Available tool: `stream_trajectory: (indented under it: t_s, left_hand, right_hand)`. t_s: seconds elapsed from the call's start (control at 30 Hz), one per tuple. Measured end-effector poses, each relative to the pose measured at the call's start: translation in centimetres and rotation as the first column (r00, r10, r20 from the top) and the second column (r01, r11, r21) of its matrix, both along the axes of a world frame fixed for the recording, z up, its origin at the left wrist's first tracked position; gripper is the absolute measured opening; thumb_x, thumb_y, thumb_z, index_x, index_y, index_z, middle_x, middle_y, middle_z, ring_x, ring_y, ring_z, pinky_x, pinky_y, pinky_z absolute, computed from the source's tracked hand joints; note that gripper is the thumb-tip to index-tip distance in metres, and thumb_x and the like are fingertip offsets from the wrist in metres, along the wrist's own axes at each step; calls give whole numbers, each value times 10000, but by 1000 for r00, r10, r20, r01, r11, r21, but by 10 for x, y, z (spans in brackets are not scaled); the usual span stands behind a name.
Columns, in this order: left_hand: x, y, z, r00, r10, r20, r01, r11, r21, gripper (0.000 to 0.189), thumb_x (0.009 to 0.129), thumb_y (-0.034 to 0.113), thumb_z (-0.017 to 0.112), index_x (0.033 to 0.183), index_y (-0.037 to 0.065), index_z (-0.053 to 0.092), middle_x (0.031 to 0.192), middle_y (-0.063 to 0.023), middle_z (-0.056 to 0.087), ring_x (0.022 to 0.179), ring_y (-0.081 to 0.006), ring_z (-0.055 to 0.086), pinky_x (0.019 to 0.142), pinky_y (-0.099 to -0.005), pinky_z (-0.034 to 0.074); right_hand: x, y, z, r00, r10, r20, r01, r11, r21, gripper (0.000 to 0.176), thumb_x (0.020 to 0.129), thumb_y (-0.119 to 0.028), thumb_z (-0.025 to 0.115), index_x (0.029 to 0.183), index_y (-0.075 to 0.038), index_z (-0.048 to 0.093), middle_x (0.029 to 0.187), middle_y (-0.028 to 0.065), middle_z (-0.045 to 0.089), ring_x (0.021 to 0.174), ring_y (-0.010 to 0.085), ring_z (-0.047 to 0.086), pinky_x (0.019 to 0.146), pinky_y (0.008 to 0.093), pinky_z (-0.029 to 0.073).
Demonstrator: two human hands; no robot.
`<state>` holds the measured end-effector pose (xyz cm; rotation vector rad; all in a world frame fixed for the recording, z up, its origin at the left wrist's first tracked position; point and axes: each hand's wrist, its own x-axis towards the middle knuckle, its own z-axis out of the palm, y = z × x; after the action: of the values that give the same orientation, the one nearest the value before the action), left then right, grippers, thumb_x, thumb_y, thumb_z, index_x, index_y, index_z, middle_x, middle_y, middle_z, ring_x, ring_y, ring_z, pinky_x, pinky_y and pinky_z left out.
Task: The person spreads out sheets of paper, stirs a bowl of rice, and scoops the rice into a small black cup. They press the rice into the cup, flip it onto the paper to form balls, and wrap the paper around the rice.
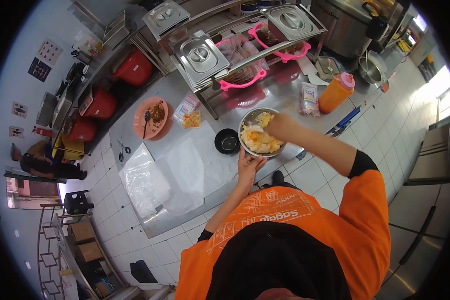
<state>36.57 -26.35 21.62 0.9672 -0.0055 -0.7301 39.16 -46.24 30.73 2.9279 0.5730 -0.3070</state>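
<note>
From far away, I have the round bowl (248,117) in my left hand (249,167), held at its near side, by the table (216,167) edge. My right hand (281,127) is over the right part of the rice (259,144); too blurry to tell its grip.

- A working kitchen, apparently commercial, with a long steel counter (220,175)
- Lidded metal food pans (200,56) raised above it
- A large metal cooker (345,30) at the far end
- A sauce bottle (333,95) and a bowl of rice (241,125)
- White floor tiles (312,172)
- Red tubs (135,68) under another counter
</note>
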Motion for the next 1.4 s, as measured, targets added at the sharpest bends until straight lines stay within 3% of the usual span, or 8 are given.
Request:
stream_trajectory:
  t_s: [0.17,0.43,0.6,0.67,0.73,0.83,1.13,1.4]
  left_hand:
    - [-9,1,7,994,111,0,-111,994,-10,840,849,-77,578,1486,166,87,903,-56,600,817,-154,639,758,-254,576]
    - [-13,4,-12,995,100,22,-101,995,5,798,864,-85,550,1483,150,105,861,-34,579,838,-127,617,808,-290,567]
    - [-8,14,14,999,0,-34,5,989,149,773,867,8,606,1464,118,127,878,-50,566,768,-183,632,711,-285,576]
    - [-9,29,2,999,-46,9,42,968,246,773,841,89,670,1431,84,170,990,-94,544,948,-243,611,789,-322,537]
    - [-6,41,-30,830,118,545,-458,701,547,859,771,187,754,1409,63,193,1105,-143,493,1178,-303,488,939,-391,426]
    - [29,55,-28,635,-73,769,-672,439,596,1043,660,271,832,1423,58,153,1254,-194,420,1307,-337,323,1047,-430,275]
    - [72,53,-4,584,-343,735,-540,512,668,1163,583,291,869,1432,48,112,1305,-242,441,1252,-372,399,1069,-456,277]
    - [80,52,-17,591,-209,779,-474,692,545,1033,586,223,856,1378,-19,239,1280,-234,453,1165,-362,488,1002,-407,391]
  right_hand:
    - [-66,31,5,991,73,115,-60,991,-116,76,670,-113,636,670,-53,683,713,125,637,605,187,645,465,297,498]
    - [-89,48,-2,1000,11,-22,-14,991,-135,64,688,-113,649,714,-80,698,698,78,661,695,216,666,568,319,522]
    - [-40,11,50,997,-58,-53,57,998,-24,58,700,-129,656,715,-87,693,733,91,683,733,231,681,580,331,521]
    - [-37,10,91,986,-151,-70,148,988,-46,79,703,-124,648,755,-92,699,754,103,683,744,243,680,606,352,525]
    - [-35,22,103,977,-191,-97,190,982,-24,128,715,-145,637,800,-71,697,782,118,683,760,258,679,641,368,529]
    - [-20,39,62,917,-227,-328,258,965,54,217,732,-211,625,858,-50,696,860,152,685,805,287,671,702,377,527]
    - [-12,22,41,853,-457,-252,495,862,113,272,776,-331,660,880,-85,711,845,104,692,798,279,668,741,387,518]
    - [-25,-15,48,710,-531,-463,652,744,147,326,759,-322,651,907,-34,681,907,144,687,852,298,665,772,387,518]
